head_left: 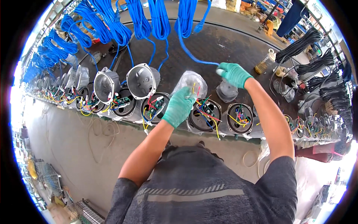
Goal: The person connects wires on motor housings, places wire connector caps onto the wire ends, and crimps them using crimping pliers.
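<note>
Head view: left hand (179, 106) fingers grasp clear bag (191, 83); right hand (234, 74) fingers pinch blue cable (194, 56).

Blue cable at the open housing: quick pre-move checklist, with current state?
1. Right hand grips the blue cable at its end: ok.
2. Left hand holds the clear plastic bag: ok.
3. Open housing in front of the left hand, wires exposed: ok.
4. Loose coloured wires clear of the housing rim: not ok, a yellow one hangs over the front edge.
5. Grey cap beside the right hand is free to pick up: ok.
6. Cable end condition: cannot tell, hidden in the glove.
</note>
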Tool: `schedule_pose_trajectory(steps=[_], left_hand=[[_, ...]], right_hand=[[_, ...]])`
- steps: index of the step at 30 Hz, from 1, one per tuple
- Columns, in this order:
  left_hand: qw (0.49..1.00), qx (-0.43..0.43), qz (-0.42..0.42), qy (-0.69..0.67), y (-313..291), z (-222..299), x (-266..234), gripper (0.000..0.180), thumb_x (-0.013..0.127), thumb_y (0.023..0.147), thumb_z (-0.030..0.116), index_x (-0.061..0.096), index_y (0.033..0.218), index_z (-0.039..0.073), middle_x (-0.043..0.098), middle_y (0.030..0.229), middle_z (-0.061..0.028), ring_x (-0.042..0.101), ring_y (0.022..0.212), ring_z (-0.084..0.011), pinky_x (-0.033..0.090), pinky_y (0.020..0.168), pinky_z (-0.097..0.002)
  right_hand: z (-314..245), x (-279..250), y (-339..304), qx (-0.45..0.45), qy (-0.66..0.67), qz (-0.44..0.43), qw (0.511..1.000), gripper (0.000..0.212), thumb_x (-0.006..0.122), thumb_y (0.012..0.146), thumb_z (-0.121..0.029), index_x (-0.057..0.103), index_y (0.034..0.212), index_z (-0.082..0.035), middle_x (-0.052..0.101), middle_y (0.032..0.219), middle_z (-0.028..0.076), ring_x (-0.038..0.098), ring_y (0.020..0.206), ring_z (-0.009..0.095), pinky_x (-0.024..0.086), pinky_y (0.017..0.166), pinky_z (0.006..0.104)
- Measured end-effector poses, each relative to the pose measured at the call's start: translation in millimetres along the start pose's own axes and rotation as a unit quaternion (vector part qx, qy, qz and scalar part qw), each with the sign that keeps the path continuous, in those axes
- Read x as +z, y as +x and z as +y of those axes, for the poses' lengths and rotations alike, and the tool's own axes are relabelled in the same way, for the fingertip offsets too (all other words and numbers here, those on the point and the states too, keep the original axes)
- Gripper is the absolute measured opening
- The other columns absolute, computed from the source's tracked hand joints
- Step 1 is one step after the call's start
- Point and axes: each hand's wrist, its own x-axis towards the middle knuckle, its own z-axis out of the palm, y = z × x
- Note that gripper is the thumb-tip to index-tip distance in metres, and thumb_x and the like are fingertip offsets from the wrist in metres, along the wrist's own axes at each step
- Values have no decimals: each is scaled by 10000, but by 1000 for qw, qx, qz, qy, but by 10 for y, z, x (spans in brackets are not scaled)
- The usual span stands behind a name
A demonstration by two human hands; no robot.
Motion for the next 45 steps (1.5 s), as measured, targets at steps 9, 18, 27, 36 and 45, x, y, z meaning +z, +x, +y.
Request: schedule_pose_trajectory(steps=[9, 18, 27, 36, 45], left_hand=[[994, 46, -39, 92, -17, 133, 125, 194, 751, 1007, 174, 783, 1090, 2, 667, 743, 15, 514, 638, -60, 447, 590, -280], [995, -6, -85, 56, -121, 300, 179, 166, 689, 1024, 79, 760, 1142, -13, 703, 780, -16, 594, 611, -88, 489, 550, -269], [947, 207, -134, 205, -104, 179, 196, 190, 664, 1008, 10, 759, 1173, 11, 738, 849, -122, 682, 713, -170, 553, 661, -342], [971, 168, -94, 143, -128, 70, 121, 191, 685, 1034, 86, 739, 1181, -21, 728, 803, -133, 641, 640, -148, 527, 610, -338], [950, 211, -94, 212, -34, 187, 158, 189, 654, 1052, 71, 766, 1204, 57, 681, 757, -67, 605, 618, -122, 509, 595, -316]], right_hand=[[-717, 302, -418, -169, -8, -45, 985, 290, 632, 999, -202, 707, 1232, -47, 743, 999, 233, 720, 920, 435, 555, 815, 505], [-927, 200, -706, -139, -234, -71, 960, 179, 656, 939, -116, 690, 1094, -33, 730, 951, 201, 735, 867, 410, 564, 741, 519], [-1070, -61, -642, -136, -282, -238, 919, 277, 636, 948, -301, 748, 1076, -82, 768, 989, 193, 731, 938, 430, 570, 802, 537], [-831, -293, -768, -59, -12, -237, 970, 268, 522, 1000, -184, 622, 1197, -32, 718, 899, 150, 701, 770, 293, 534, 722, 459], [-781, 11, -614, -75, 51, -159, 983, 452, 539, 1041, -387, 703, 1170, 14, 726, 1062, 240, 682, 955, 410, 504, 913, 499]])
